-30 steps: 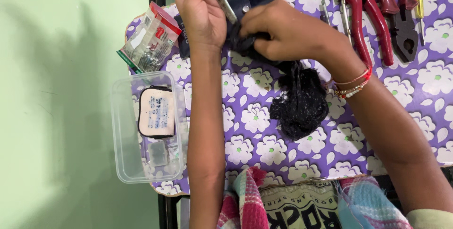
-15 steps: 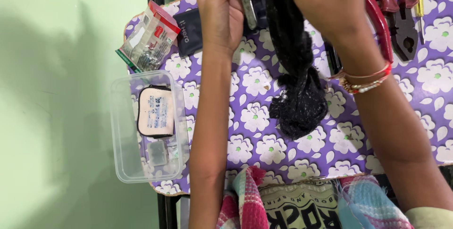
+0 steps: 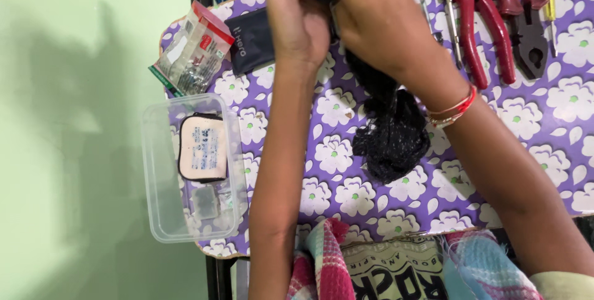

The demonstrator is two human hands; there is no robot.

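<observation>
The black mesh bundle (image 3: 390,130) hangs from your two hands at the far edge of the table (image 3: 346,195), its lower end bunched on the purple flowered cover. Your left hand (image 3: 297,21) is closed around its upper part, and your right hand (image 3: 377,18) grips the same dark stuff just beside it, fingers curled over the top. Most of the bundle is lifted; judging by that, the handling is under way, but what your fingertips do is cut off by the frame. The red-handled pliers (image 3: 489,28) lie untouched to the right, apart from your wrist. The clear plastic box (image 3: 154,170) with the small cream pouch (image 3: 202,148) sits open at the left edge, and the dark flat case (image 3: 250,40) lies near your left hand.
</observation>
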